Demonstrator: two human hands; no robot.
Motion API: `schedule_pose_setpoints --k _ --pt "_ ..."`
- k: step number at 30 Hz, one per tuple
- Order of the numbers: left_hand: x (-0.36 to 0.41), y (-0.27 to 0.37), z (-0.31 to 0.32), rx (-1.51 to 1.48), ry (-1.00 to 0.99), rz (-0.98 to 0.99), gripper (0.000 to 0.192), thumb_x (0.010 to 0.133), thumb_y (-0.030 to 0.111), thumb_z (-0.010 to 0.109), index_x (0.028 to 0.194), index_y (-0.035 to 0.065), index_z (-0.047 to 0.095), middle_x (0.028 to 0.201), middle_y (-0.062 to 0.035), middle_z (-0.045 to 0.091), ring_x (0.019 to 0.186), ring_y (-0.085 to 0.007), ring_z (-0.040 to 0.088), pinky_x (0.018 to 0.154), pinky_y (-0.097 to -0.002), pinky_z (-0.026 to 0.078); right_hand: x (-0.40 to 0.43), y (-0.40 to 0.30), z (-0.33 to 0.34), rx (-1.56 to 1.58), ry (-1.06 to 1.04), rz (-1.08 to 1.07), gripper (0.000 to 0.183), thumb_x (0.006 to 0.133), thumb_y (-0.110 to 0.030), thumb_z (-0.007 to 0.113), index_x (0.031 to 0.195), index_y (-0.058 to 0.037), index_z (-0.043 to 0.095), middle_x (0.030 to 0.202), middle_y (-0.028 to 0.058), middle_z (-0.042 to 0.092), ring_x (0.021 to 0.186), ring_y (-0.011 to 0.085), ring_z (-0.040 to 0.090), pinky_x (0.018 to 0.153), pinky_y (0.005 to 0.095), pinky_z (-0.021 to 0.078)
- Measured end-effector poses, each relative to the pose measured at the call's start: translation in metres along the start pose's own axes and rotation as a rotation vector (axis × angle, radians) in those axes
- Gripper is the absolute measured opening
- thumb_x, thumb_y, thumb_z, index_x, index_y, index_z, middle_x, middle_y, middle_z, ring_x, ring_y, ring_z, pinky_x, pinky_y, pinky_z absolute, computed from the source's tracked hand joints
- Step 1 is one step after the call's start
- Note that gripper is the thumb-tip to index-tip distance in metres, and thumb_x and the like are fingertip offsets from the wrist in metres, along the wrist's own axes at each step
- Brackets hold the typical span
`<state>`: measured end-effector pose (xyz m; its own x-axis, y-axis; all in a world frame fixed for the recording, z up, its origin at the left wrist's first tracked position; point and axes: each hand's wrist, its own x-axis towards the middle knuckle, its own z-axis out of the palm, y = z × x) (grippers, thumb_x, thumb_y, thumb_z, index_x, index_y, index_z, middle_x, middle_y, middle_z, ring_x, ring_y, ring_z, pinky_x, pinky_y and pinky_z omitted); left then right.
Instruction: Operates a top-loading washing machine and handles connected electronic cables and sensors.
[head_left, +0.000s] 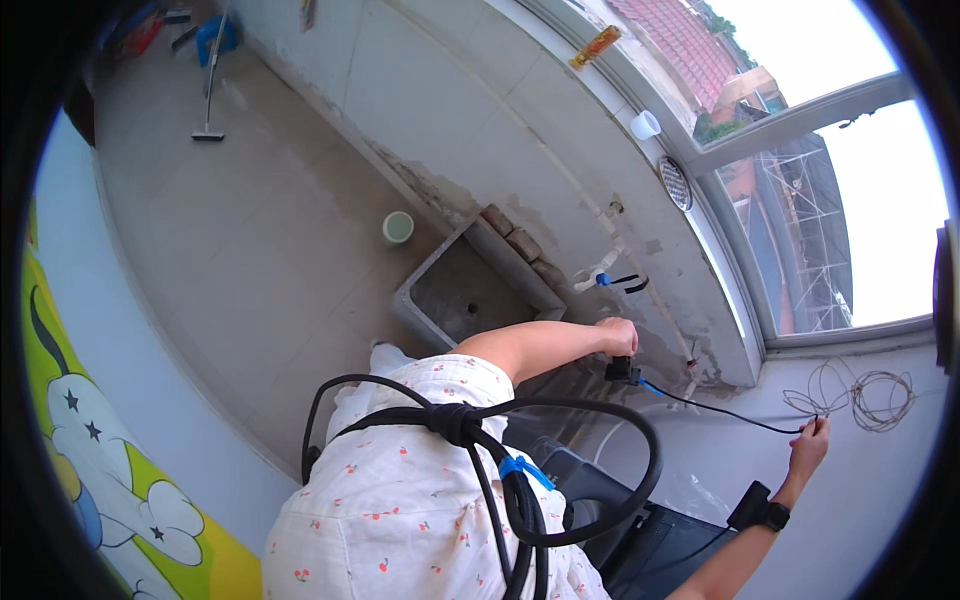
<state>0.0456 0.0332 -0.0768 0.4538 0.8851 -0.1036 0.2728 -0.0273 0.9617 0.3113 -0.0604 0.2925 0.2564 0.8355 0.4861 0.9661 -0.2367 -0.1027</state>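
My left hand (618, 337) is closed in a fist with a small black box (621, 370) at its underside, seemingly gripped; the fingers hide the hold. From the box a thin black cable (724, 410) with a blue tie runs to my right hand (810, 444), which pinches it before the white wall. A black strap and smartwatch (778, 516) circle my right wrist, with a black block (748, 505) beside them. Just past my right fingers, a coil of thin pale wire (883, 401) hangs against the wall.
Thick black cable (654, 465) loops over my torso. Below my arms stands a dark appliance (660, 551). A stone sink (427, 319) lies beyond my left arm, under a pipe (574, 180) with a blue-handled tap (603, 279). A green-and-white bucket (397, 227) and a broom (208, 136) stand on the floor.
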Motion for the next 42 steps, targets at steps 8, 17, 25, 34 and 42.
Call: schedule_pose_setpoints --k 8,17,25,34,42 --pt "-0.004 0.014 -0.006 0.067 -0.082 0.24 0.023 0.077 0.031 0.065 0.094 0.0181 0.074 0.088 -0.0054 0.072 0.082 -0.0219 0.067 0.074 -0.0336 0.051 -0.03 -0.056 -0.013 0.416 -0.008 -0.188 0.019 0.095 -0.005 0.049 0.11 -0.0046 0.061 0.093 0.0058 0.061 0.071 0.012 0.057 0.062 0.0252 0.0479" --pt "0.024 0.055 -0.072 -0.445 -0.18 0.039 0.02 0.089 0.02 0.062 0.107 0.0147 0.071 0.099 0.0027 0.066 0.09 -0.0091 0.06 0.072 -0.0241 0.05 -0.047 -0.204 -0.036 0.675 0.183 -0.826 0.026 0.093 0.001 0.055 0.115 -0.0088 0.063 0.103 0.0066 0.066 0.093 0.0143 0.065 0.08 0.0279 0.0534" --pt "0.058 0.128 -0.034 -1.076 -0.377 0.266 0.022 0.093 0.016 0.059 0.115 0.0153 0.062 0.097 -0.0012 0.063 0.083 -0.0126 0.06 0.068 -0.0253 0.051 -0.075 -0.245 -0.074 0.753 -0.022 -0.81 0.048 0.085 -0.003 0.057 0.131 -0.0092 0.049 0.104 0.0179 0.067 0.097 0.03 0.066 0.084 0.0392 0.0533" --pt "-0.019 0.173 -0.018 -1.422 -0.338 0.081 0.024 0.098 0.023 0.051 0.121 0.0171 0.054 0.096 -0.0041 0.062 0.074 -0.0164 0.062 0.061 -0.0263 0.052 -0.112 -0.076 0.033 0.505 -0.191 -0.221 0.069 0.078 -0.015 0.072 0.137 -0.0017 0.039 0.123 0.0169 0.055 0.11 0.027 0.057 0.095 0.0371 0.0462" --pt "-0.043 0.164 0.027 -1.661 -0.041 -0.066 0.02 0.098 0.022 0.052 0.116 0.0141 0.052 0.101 -0.0058 0.062 0.084 -0.021 0.064 0.069 -0.0305 0.054 -0.173 -0.103 0.101 0.685 0.283 -0.098 0.04 0.077 -0.022 0.074 0.107 -0.0015 0.057 0.095 0.0134 0.057 0.086 0.0288 0.057 0.077 0.0378 0.0474"
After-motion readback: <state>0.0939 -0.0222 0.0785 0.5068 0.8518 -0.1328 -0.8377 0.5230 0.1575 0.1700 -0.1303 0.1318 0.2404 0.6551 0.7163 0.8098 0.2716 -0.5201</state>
